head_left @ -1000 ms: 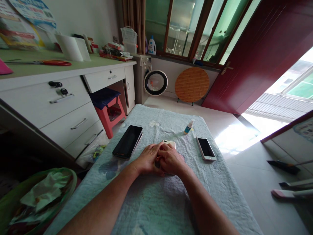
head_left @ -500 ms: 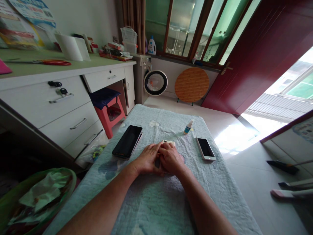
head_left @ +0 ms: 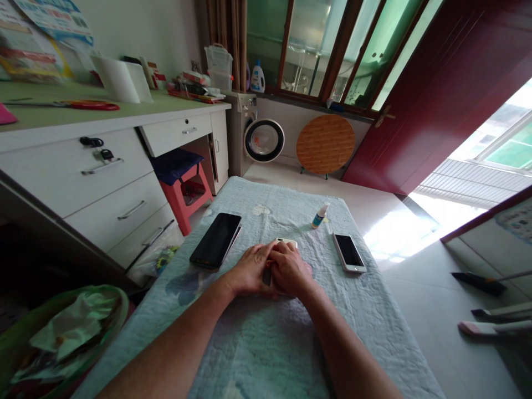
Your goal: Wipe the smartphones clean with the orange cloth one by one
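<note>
A pale phone (head_left: 288, 241) lies back up on the cloth-covered table, its camera end showing beyond my fingers and most of it hidden under my hands. My left hand (head_left: 254, 270) is closed round its left side. Over the phone's back my right hand (head_left: 290, 270) is pressed down with curled fingers; whether something small is under them is hidden. To the left rests a large black phone (head_left: 216, 240), with another edge showing beneath it. A white phone with a dark screen (head_left: 349, 252) lies to the right, and a small spray bottle (head_left: 320, 216) stands behind it.
A quilted light-blue cloth (head_left: 266, 343) covers the table. Left of it are a green waste basket (head_left: 122, 310), a red stool (head_left: 189, 202) and a white desk (head_left: 124, 194). Beyond stand a washing machine with its door open (head_left: 265, 140) and a round wooden tabletop (head_left: 326, 144).
My hands keep almost the same place on the pale phone. The whole view has shifted very slightly; the other phones and the bottle stay put.
</note>
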`<move>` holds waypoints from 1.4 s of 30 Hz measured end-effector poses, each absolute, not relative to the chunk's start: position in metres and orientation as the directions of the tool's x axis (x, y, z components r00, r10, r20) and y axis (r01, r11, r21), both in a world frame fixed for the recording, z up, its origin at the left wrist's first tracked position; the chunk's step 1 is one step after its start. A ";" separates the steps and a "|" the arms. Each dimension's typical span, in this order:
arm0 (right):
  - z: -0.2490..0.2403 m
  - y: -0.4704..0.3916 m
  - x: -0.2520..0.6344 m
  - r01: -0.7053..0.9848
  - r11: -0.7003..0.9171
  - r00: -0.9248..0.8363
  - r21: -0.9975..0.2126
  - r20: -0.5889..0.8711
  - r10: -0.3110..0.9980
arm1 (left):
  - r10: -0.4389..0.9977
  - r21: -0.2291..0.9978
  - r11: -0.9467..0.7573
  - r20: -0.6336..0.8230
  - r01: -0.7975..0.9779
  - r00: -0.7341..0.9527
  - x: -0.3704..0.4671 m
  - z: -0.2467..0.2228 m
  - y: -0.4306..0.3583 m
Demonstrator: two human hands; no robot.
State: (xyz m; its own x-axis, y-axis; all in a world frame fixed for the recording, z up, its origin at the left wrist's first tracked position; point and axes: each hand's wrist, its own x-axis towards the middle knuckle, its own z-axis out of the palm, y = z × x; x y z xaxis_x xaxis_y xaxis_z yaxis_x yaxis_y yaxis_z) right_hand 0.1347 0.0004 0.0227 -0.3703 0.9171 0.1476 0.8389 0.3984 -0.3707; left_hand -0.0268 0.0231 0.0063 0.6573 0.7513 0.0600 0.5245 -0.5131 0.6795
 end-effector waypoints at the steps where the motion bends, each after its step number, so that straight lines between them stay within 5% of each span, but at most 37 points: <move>1: 0.023 0.000 0.135 0.839 0.400 -0.373 -0.370 0.145 0.917 | 0.752 0.680 -0.513 0.063 0.523 0.656 -0.027 0.006 0.023; 20: 0.012 0.005 0.133 0.837 0.391 -0.311 -0.384 0.255 0.916 | 0.752 0.663 -0.515 0.044 0.544 0.658 -0.026 0.004 0.024; 42: 0.025 -0.002 0.135 0.817 0.433 -0.421 -0.382 0.117 0.899 | 0.747 0.684 -0.516 0.066 0.516 0.661 -0.026 0.004 0.024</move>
State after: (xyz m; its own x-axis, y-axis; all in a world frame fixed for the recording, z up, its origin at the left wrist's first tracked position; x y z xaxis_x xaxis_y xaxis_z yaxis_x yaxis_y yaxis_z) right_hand 0.1345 -0.0024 0.0251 -0.4214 0.8992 0.1174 0.8167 0.4326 -0.3819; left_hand -0.0265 0.0239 0.0040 0.6612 0.7473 0.0657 0.5156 -0.5163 0.6838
